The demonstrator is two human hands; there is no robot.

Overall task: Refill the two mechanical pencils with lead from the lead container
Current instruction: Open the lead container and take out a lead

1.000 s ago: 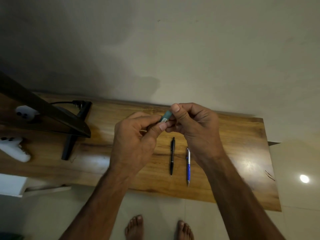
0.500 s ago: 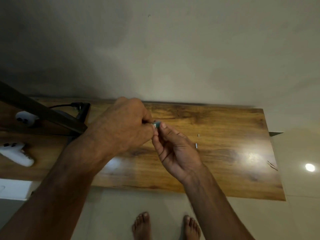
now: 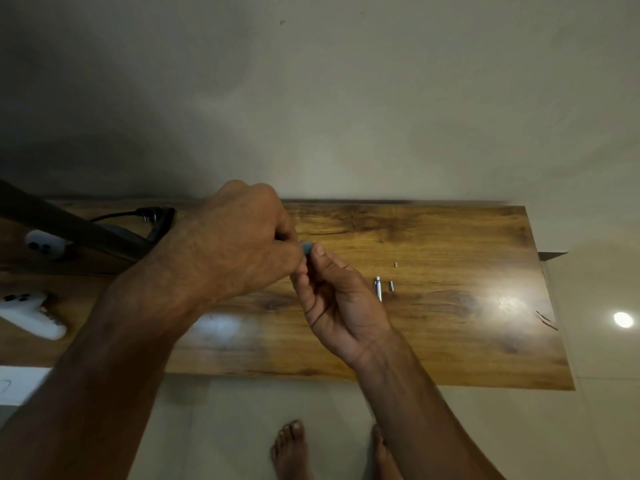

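Standing by the wooden table (image 3: 450,341), I see both hands meet in the middle of the frame. The left hand (image 3: 235,244) curls round the small teal lead container (image 3: 307,247). The right hand (image 3: 341,299), palm up, pinches the container's end with its thumb and a finger. So the container is up in the air over the table, held by both hands.

The thin leads could slide out too fast and snap, or roll off the table, if the container tips too far. A bump from a wrist could send the little parts rolling.

I count one container. I see one pencil (image 3: 378,289) just right of the right hand; the other pencil is hidden. There is a tiny metal bit (image 3: 392,285) beside that pencil, and a second bit (image 3: 396,264) higher up. At the left edge lie a white controller (image 3: 33,317) and a second white controller (image 3: 43,244).
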